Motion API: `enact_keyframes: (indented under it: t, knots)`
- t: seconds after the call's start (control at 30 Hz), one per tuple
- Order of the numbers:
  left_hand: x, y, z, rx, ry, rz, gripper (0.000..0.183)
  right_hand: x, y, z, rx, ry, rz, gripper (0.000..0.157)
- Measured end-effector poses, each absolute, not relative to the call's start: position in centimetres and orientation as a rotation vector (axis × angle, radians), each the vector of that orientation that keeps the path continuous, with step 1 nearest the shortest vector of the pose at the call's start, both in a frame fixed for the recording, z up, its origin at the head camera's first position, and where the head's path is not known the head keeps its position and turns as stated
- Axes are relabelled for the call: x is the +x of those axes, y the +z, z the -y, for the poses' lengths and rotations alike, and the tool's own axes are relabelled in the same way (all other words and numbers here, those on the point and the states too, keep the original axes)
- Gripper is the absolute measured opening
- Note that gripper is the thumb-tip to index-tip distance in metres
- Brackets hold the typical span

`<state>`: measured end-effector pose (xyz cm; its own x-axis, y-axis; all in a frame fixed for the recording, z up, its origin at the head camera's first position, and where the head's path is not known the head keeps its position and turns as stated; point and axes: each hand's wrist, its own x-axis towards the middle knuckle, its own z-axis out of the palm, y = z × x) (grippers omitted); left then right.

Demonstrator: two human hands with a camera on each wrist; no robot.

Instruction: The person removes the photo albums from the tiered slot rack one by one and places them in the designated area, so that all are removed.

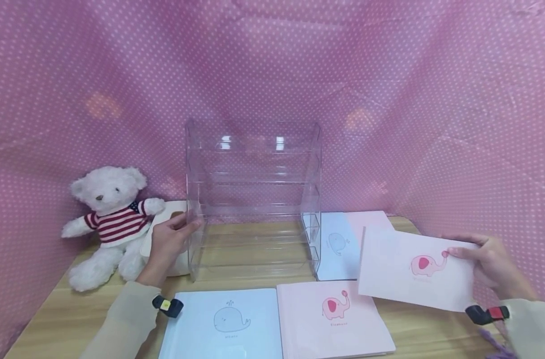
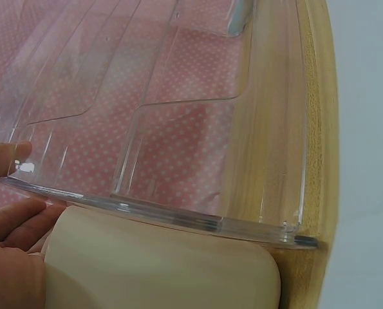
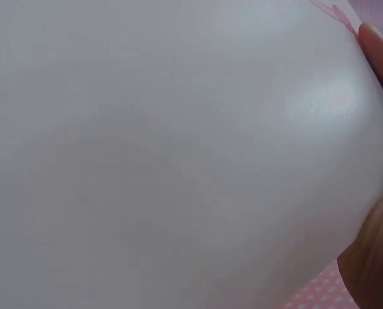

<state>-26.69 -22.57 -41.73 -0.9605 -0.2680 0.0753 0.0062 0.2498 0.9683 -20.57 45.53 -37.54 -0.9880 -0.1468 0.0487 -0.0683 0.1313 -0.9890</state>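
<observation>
At the middle of the table stands a clear plastic tiered rack point(image 1: 314, 234). My left hand point(image 1: 171, 239) grips its left side panel; in the left wrist view the thumb point(image 2: 9, 159) lies on one face and the fingers are on the other. Out to the right, my right hand point(image 1: 496, 264) holds a pale pink booklet point(image 1: 389, 264) with an elephant drawing, tilted above the table. Thumb in front, it pinches the right edge, and the other fingers are mostly hidden behind. That booklet point(image 3: 178, 161) fills most of the right wrist view.
In front of the rack lie a light blue whale booklet point(image 1: 232, 324) and a pink elephant booklet point(image 1: 335, 324). Another blue whale booklet point(image 1: 337, 244) overlaps a pink one right of the rack. A white teddy bear point(image 1: 115, 219) sits left, beside a cream container point(image 1: 180, 264).
</observation>
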Motion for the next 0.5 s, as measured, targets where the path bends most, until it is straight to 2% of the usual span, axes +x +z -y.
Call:
enact_keyframes:
  t: [0.2, 0.5]
  knots:
    - [-26.7, -41.9, 22.6, 0.239, -1.789, 2.289, 0.057, -20.7, -38.6, -46.9, -0.174, -1.901, -2.312, 0.048]
    - [-26.7, -41.7, 22.5, 0.259, -1.771, 2.299, 0.053, -21.0, -40.6, -49.1, -0.415, -1.906, -2.12, 0.053]
